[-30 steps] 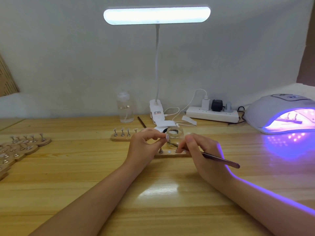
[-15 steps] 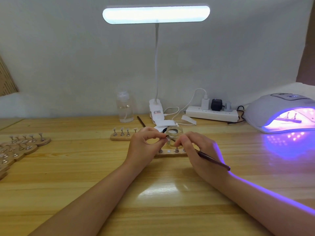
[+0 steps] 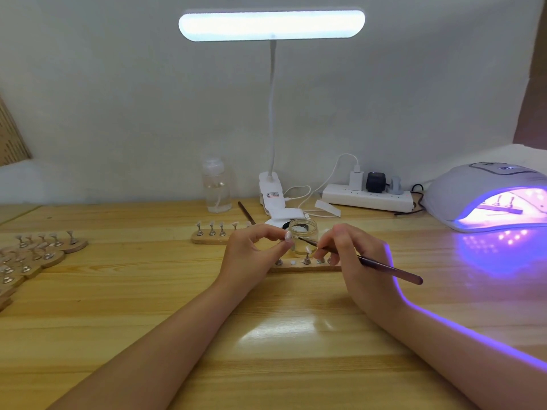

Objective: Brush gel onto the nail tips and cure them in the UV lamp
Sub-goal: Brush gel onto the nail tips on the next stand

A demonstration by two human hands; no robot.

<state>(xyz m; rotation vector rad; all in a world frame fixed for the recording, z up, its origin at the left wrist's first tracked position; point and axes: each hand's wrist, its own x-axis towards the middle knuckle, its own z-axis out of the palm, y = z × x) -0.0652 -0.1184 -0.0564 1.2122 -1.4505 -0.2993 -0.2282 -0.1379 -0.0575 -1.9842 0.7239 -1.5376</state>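
Bright, even light from desk lamp bar [image 3: 271,24], blown out white w/ soft halo. UV lamp [image 3: 491,199] throws violet glow on table [image 3: 88,291] at right and rims right forearm. Glare patch on wood near centre. Wide-angle bending at edges; slightly soft overall.

Pale nail tip [image 3: 287,235] on a small stand, pinched just left of the clear glass gel jar [image 3: 303,235]. Thin dark-handled brush [image 3: 364,259] slants, bristles near the tip. Wooden strip [image 3: 305,266] with more tips below. White UV lamp [image 3: 488,199] far right, glowing purple, holder inside.
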